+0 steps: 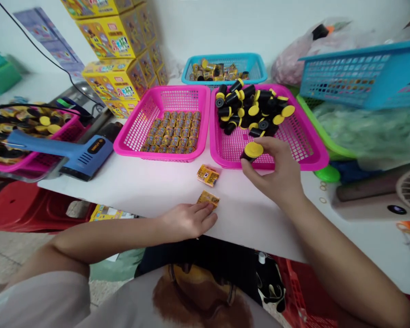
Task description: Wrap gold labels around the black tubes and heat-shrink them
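While my left grip (pixel 187 222) lies open, touching a yellow foil packet (pixel 207 199) near the front edge of the bench (pixel 130 193), my right grip (pixel 275 171) is clamped on a yellow-capped black tube (pixel 251 152) just over the pink basket's (pixel 295 165) front rim.

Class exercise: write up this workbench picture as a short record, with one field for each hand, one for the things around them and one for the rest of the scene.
Left hand: fingertips touching a small yellow packet
Right hand: holding a black cylinder with a yellow cap
Things: pink basket of similar capped cylinders beside the right hand; second yellow packet on the white table
Rest: pink basket with rows of small wrapped cylinders; blue heat gun; stacked yellow cartons
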### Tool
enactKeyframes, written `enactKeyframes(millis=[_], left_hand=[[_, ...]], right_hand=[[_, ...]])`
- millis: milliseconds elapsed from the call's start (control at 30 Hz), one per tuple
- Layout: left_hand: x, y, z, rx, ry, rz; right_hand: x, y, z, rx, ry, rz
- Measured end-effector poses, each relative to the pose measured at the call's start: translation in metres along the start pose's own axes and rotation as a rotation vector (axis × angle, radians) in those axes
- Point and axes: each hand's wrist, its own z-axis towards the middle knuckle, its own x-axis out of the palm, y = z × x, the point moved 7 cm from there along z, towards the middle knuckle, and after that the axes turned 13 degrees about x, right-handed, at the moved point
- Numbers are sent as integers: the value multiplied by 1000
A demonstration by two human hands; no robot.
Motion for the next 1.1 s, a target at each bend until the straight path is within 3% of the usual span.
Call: enactKeyframes(millis=[167, 233, 333, 433, 500, 633, 800, 1000, 1100], left_hand=[[15, 27, -6, -248, 118, -277], [3, 40, -7, -366, 13, -400], [-32, 65, -5, -494, -278, -448], [-59, 93, 3, -525, -480, -368], [-63, 107, 10, -485, -543, -320], [-28, 125, 17, -524, -493, -380], [16, 121, 8, -558, -417, -556], [18, 111, 4, -395, -509, -583], [21, 113, 0, -452, -500, -583]], right_hand=[[-4, 10, -1, -72, -52, -60], [-4, 11, -1, -37, -29, -70], [0, 6, -1, 114, 69, 72], [6, 2, -3, 177, 143, 304], [8, -1, -3, 194, 163, 378], [8, -11, -3, 291, 152, 400], [11, -15, -2, 366, 156, 537], [21, -13, -8, 488, 230, 731], [27, -13, -12, 532, 293, 731]])
